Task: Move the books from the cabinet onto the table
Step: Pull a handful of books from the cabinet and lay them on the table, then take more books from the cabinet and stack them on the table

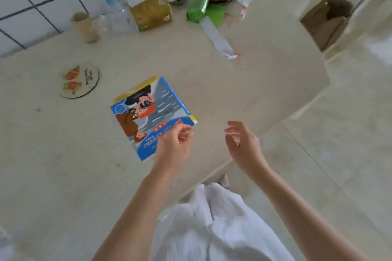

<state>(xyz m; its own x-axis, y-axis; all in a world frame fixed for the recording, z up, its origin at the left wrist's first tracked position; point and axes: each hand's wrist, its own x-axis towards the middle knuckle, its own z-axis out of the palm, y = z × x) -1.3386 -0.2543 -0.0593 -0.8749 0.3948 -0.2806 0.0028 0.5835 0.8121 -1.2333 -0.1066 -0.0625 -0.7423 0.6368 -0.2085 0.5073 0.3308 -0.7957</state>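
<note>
Books [151, 116] on table [233, 82]; left hand [172, 146] pinching cover; right hand [244, 146] loose, empty.

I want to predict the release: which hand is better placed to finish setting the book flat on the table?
Left. The left hand already pinches the book at its near edge over the table; the right hand hangs open beside it, holding nothing.
</note>
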